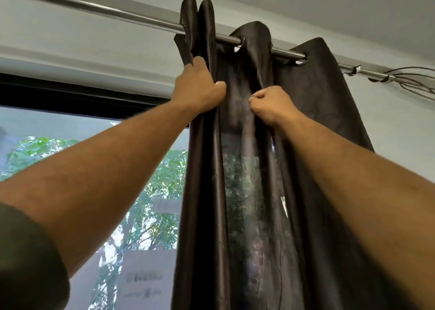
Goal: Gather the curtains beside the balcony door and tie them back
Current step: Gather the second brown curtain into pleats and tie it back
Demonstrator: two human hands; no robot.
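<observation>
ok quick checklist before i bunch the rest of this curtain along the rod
1. Left hand grips the bunched folds at the curtain's left edge: ok.
2. Right hand pinches a fold further right: ok.
3. Rings threaded on the rod: ok for the two that show; the left ones are hidden by cloth.
4. Curtain fully gathered: not ok, the right part hangs spread out.
5. Rod clear to the right: not ok, wires are hooked onto it just past the last fold.
6. Tie-back within reach: cannot tell, none is in view.
</observation>
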